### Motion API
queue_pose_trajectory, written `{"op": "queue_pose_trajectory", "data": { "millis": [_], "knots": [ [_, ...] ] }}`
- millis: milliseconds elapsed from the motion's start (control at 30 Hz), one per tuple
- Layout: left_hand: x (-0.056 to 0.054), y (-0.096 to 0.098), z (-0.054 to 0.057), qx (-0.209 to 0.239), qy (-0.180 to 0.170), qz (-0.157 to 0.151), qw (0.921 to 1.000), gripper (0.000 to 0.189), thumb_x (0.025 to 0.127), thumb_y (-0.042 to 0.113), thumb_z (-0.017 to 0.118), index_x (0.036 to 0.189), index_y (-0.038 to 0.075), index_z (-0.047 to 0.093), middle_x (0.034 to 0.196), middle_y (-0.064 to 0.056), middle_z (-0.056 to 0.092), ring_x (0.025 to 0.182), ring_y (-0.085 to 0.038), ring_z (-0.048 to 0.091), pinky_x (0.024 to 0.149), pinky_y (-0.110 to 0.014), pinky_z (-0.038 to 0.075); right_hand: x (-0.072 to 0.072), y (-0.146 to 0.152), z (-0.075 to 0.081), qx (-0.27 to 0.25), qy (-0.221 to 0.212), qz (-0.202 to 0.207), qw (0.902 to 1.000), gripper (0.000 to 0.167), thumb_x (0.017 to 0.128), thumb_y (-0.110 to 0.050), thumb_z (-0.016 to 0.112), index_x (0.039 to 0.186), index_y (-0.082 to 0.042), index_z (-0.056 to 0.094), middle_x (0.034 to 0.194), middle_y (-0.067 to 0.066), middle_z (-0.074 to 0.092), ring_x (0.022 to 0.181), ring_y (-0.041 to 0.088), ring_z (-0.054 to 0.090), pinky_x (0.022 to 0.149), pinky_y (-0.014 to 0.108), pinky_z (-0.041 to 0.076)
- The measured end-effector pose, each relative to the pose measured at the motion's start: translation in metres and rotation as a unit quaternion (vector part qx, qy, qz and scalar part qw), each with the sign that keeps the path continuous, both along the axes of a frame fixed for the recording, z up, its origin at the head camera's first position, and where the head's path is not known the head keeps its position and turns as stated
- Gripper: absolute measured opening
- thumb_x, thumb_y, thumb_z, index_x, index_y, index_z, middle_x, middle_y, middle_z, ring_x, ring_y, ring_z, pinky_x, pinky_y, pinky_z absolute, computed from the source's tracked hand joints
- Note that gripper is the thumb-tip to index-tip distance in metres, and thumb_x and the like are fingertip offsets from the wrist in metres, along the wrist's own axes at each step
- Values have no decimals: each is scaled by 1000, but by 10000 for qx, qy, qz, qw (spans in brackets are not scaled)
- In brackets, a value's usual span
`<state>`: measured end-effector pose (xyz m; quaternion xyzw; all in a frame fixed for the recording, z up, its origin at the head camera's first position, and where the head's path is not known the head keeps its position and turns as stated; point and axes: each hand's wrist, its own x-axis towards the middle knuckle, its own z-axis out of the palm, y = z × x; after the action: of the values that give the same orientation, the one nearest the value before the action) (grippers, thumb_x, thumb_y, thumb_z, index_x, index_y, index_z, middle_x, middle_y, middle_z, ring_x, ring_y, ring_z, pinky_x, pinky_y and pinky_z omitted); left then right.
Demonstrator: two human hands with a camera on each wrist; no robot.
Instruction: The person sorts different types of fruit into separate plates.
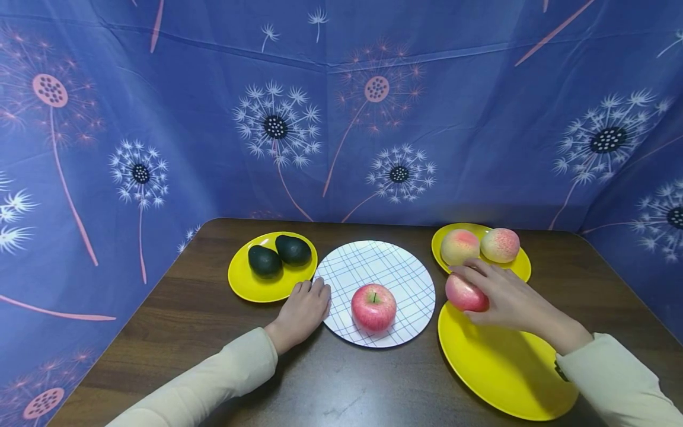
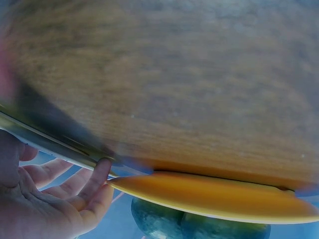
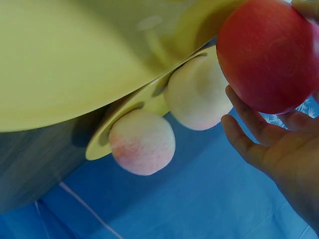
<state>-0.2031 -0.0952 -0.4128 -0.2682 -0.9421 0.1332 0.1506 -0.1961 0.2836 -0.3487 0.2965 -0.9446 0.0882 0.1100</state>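
Note:
My right hand point(image 1: 512, 299) grips a red apple point(image 1: 463, 292) above the far edge of a large yellow plate point(image 1: 496, 367); the right wrist view shows the fingers point(image 3: 246, 134) spread around the apple's side. Another red apple point(image 1: 373, 308) with a green stem sits on a white plate with blue crossing lines point(image 1: 408, 279). At that plate's left rim rests my left hand point(image 1: 301, 314), fingers touching the edge and holding no fruit. In the left wrist view its fingertips point(image 2: 103, 167) are against the plate's rim, close to a yellow plate's edge.
Two dark green avocados point(image 1: 265, 261) lie on a small yellow plate point(image 1: 240, 279) at the left. Behind the right hand, two peaches point(image 1: 460, 247) sit on another small yellow plate point(image 1: 525, 273). A blue dandelion-print cloth point(image 1: 325, 118) hangs behind the brown wooden table point(image 1: 176, 344).

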Motion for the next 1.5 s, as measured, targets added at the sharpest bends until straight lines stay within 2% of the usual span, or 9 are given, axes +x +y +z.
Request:
{"op": "queue_pose_trajectory", "data": {
  "millis": [167, 333, 567, 733, 967, 1167, 1233, 1500],
  "knots": [
    [0, 0, 0, -5, 6, -9, 10000, 30, 90, 34, 52, 107, 9, 55, 93, -6, 54, 78, -20, 48, 76, -31, 46, 3, 9, -1, 103, -21, -57, 9999, 72, 59, -27, 81, 124, -17, 52, 119, 6, 49, 93, 21, 54, 76, 43, 48],
    [0, 0, 1, 16, -6, -4, 10000, 30, 90, 34, 52, 107, 9, 55, 93, -6, 55, 78, -20, 48, 77, -31, 46, 5, 15, -3, 161, 132, -33, 9998, 70, 56, -27, 82, 119, -16, 55, 111, 4, 52, 88, 17, 53, 74, 41, 46],
    [0, 0, 0, 65, -119, 41, 9999, 31, 91, 34, 50, 108, 9, 55, 96, -6, 56, 81, -21, 49, 79, -32, 46, 8, 23, -2, 243, -252, -238, 9991, 71, 55, -28, 84, 118, -19, 54, 110, 1, 51, 88, 16, 52, 73, 41, 46],
    [0, 0, 0, 88, -66, 24, 9999, 29, 91, 33, 50, 107, 9, 55, 94, -6, 54, 79, -20, 49, 78, -32, 46, 11, 29, -1, 240, -409, -314, 9984, 70, 54, -29, 85, 117, -21, 54, 110, 1, 51, 87, 16, 52, 72, 41, 45],
    [0, -1, 0, 107, -25, 1, 9999, 29, 91, 33, 51, 105, 9, 55, 93, -6, 54, 78, -20, 48, 77, -32, 46, 15, 36, -4, 291, -455, -306, 9981, 72, 53, -32, 85, 117, -19, 54, 108, 1, 53, 86, 15, 52, 74, 45, 44],
    [1, 0, 1, 54, 6, 5, 10000, 30, 91, 33, 50, 106, 8, 55, 93, -6, 54, 79, -20, 49, 76, -32, 45, 17, 43, -5, 325, -676, -486, 9960, 73, 53, -37, 84, 117, -21, 53, 109, 4, 52, 87, 19, 52, 73, 47, 43],
    [1, 0, 1, 54, 22, 5, 10000, 29, 91, 33, 50, 105, 8, 55, 93, -6, 54, 78, -20, 49, 76, -32, 45, 18, 45, -5, 301, -629, -527, 9962, 73, 52, -38, 85, 116, -22, 53, 109, 3, 52, 86, 17, 53, 72, 46, 43],
    [1, 0, 1, 61, 4, 25, 10000, 29, 91, 33, 50, 106, 8, 55, 94, -6, 54, 79, -21, 49, 76, -32, 46, 21, 49, -2, 255, -727, -534, 9956, 73, 53, -40, 85, 116, -22, 53, 110, 4, 52, 86, 19, 53, 73, 48, 43]
  ]
}}
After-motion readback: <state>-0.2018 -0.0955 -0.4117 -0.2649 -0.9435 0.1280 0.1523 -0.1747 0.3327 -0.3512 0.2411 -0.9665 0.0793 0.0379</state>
